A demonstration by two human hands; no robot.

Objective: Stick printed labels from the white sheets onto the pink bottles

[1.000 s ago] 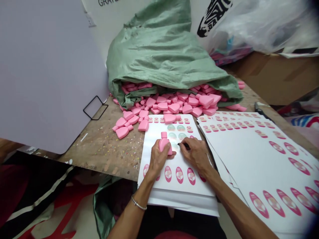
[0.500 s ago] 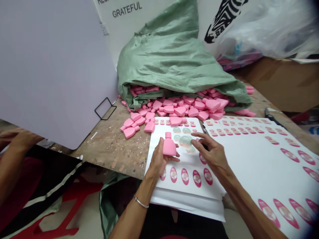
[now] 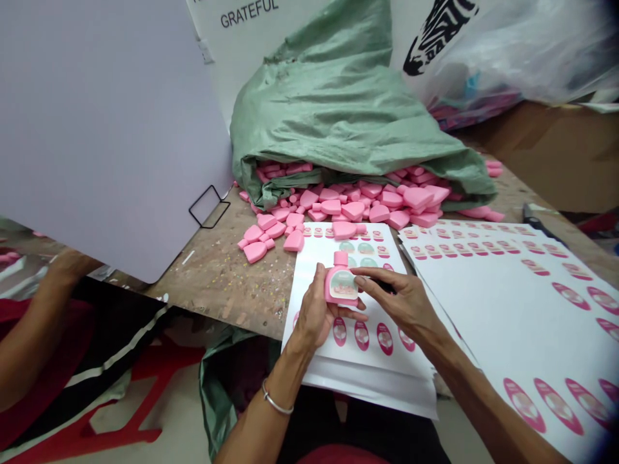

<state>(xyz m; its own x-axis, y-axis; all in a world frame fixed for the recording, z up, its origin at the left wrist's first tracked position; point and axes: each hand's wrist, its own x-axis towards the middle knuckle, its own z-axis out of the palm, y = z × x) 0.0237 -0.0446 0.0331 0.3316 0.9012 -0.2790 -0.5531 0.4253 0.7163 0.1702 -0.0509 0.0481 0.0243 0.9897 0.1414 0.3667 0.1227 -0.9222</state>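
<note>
My left hand [image 3: 316, 309] is wrapped round a small pink bottle [image 3: 340, 259], cap upward, above a sheet of stickers [image 3: 319, 354]. On the bottle's front lies a pale green sticker [image 3: 343, 283]. My right hand [image 3: 403, 296] pinches the sticker's right edge between thumb and fingertips, against the bottle. Oval pink stickers and round green ones show on the sheet below, partly hidden by my hands. One more pink bottle [image 3: 343, 230] lies on its side across the sheet's top part.
A green sack [image 3: 338, 122] spills a heap of pink bottles [image 3: 353, 210] at the back. More sticker sheets [image 3: 488, 303] lie to the right beside a dark-handled tool [image 3: 534, 218]. A white panel [image 3: 106, 129] stands left, with a co-worker's arm [image 3: 43, 322] beyond it.
The green sticker in my right hand has come left onto the front of the bottle, which was bare before. My left hand still holds the bottle. The view has shifted slightly.
</note>
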